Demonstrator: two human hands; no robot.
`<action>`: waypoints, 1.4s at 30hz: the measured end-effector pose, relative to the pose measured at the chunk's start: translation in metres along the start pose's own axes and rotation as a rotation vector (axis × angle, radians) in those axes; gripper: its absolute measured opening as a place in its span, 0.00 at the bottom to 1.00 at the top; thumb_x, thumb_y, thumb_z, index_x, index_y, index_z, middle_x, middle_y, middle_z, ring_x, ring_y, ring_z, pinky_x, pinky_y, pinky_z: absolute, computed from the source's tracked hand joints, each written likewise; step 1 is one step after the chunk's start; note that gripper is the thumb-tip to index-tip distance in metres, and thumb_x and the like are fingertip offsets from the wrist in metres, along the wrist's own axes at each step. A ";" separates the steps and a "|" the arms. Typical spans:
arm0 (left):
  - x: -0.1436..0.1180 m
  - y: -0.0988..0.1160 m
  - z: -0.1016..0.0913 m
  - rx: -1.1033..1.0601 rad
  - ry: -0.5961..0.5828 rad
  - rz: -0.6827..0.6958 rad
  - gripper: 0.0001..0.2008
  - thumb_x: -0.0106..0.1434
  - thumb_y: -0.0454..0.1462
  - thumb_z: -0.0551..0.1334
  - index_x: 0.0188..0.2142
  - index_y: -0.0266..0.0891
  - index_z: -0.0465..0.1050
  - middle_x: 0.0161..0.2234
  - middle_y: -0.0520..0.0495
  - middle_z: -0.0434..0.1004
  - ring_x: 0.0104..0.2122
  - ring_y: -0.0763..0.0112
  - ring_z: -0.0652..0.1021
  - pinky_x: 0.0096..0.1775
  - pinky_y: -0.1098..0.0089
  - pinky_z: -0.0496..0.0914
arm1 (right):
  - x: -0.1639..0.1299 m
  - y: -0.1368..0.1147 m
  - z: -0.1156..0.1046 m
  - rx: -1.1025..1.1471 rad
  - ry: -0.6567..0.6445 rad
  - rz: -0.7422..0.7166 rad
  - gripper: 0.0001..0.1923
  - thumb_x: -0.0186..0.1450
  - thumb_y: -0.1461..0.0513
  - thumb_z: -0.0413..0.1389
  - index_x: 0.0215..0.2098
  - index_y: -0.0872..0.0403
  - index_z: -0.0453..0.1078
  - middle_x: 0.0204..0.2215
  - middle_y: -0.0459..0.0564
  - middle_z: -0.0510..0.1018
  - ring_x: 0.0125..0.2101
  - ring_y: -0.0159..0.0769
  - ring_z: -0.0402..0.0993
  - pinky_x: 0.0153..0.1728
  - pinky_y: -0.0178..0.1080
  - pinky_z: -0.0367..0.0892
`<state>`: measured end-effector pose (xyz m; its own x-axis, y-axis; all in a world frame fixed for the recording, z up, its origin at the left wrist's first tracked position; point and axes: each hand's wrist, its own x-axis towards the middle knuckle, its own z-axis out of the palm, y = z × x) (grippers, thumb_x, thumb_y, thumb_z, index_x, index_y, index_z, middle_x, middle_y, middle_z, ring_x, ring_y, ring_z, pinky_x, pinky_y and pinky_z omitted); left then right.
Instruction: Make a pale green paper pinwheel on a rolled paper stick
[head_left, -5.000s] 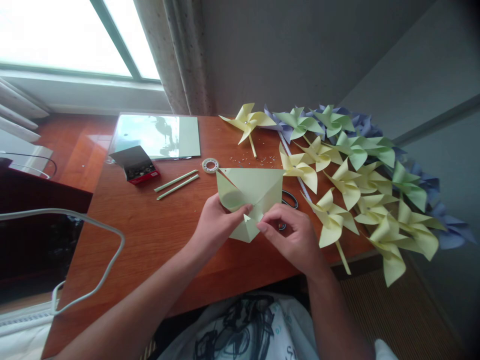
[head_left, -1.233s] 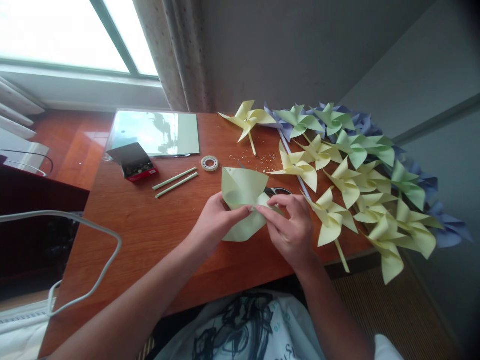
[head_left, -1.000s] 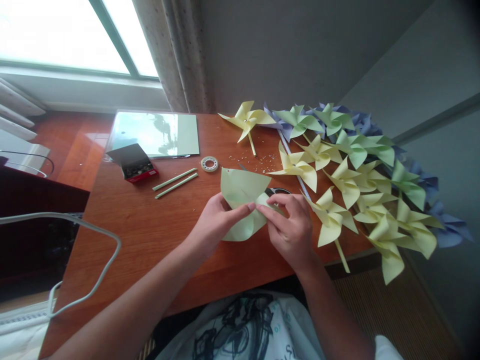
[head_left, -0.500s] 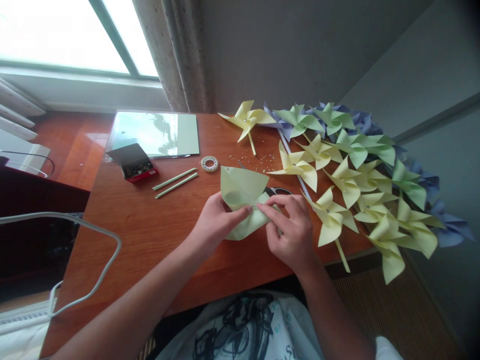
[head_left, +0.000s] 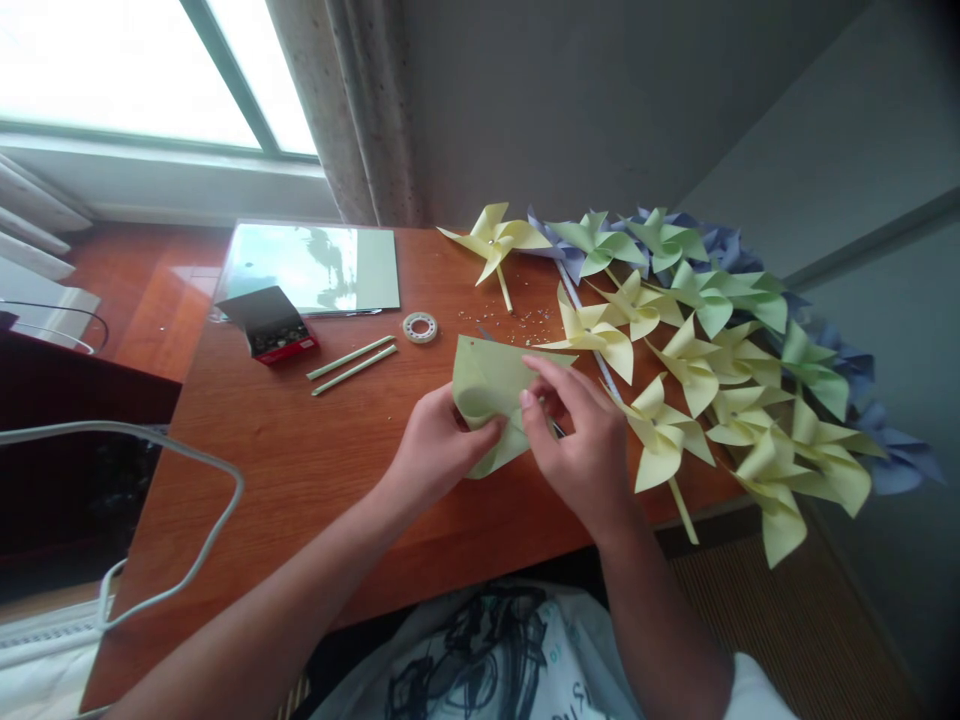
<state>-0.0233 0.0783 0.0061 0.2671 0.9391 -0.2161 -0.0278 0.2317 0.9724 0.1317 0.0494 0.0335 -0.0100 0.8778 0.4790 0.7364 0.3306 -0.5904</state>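
Observation:
A pale yellow-green paper pinwheel (head_left: 491, 372), partly folded, is held up over the table in front of me. My left hand (head_left: 433, 438) grips its left side, with the thumb pressed on the folded corners near the middle. On the right side, my right hand (head_left: 583, 440) has its thumb and bent fingers at the paper, the index finger reaching over the upper blade. The right fingers hide part of the pinwheel's centre and right edge. A small hole shows in its upper left corner.
Two pale green paper sticks (head_left: 352, 366), a tape roll (head_left: 409, 335) and an open red box (head_left: 283, 345) lie left on the wooden table (head_left: 300, 500). Behind is a stack of paper sheets (head_left: 378, 270). Finished yellow pinwheels (head_left: 660, 425), green and purple ones cover the right side.
My right hand has shifted up, its index finger now over the upper blade. The pinwheel has turned, and its upper blade spreads further right. The scissors' black handle is now mostly covered.

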 end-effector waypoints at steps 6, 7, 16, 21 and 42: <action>-0.005 0.002 -0.001 0.228 -0.026 0.156 0.05 0.54 0.34 0.65 0.32 0.37 0.78 0.29 0.51 0.79 0.31 0.66 0.75 0.36 0.71 0.69 | 0.020 -0.015 0.003 0.049 -0.063 0.067 0.20 0.69 0.63 0.54 0.59 0.52 0.69 0.29 0.44 0.78 0.25 0.33 0.70 0.32 0.38 0.71; -0.005 0.002 -0.001 0.261 -0.024 0.176 0.04 0.55 0.33 0.64 0.31 0.38 0.78 0.28 0.51 0.78 0.30 0.67 0.75 0.36 0.72 0.68 | 0.021 -0.017 0.003 0.059 -0.064 0.066 0.18 0.69 0.63 0.54 0.56 0.52 0.71 0.30 0.46 0.79 0.27 0.33 0.71 0.32 0.38 0.71; -0.006 0.001 -0.001 0.348 -0.048 0.255 0.05 0.57 0.32 0.62 0.32 0.37 0.77 0.29 0.52 0.77 0.30 0.68 0.74 0.35 0.72 0.67 | 0.021 -0.018 0.006 0.155 -0.081 0.188 0.21 0.69 0.61 0.55 0.59 0.53 0.69 0.25 0.42 0.79 0.24 0.33 0.73 0.31 0.37 0.71; -0.006 0.002 -0.001 0.337 -0.035 0.250 0.05 0.55 0.30 0.62 0.31 0.37 0.76 0.29 0.52 0.77 0.30 0.68 0.74 0.36 0.72 0.67 | 0.024 -0.022 0.006 0.125 -0.054 0.181 0.09 0.68 0.63 0.56 0.44 0.54 0.76 0.35 0.48 0.83 0.31 0.36 0.77 0.33 0.37 0.71; 0.002 -0.005 -0.003 -0.059 -0.034 -0.034 0.06 0.51 0.32 0.68 0.29 0.35 0.73 0.26 0.53 0.73 0.27 0.73 0.72 0.29 0.75 0.67 | 0.005 -0.005 -0.013 0.235 -0.179 0.171 0.04 0.65 0.66 0.62 0.35 0.52 0.79 0.29 0.44 0.79 0.27 0.31 0.69 0.27 0.36 0.64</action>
<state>-0.0251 0.0800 0.0001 0.3011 0.9217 -0.2447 -0.0743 0.2785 0.9576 0.1365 0.0480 0.0470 -0.0335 0.9675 0.2505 0.5621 0.2255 -0.7957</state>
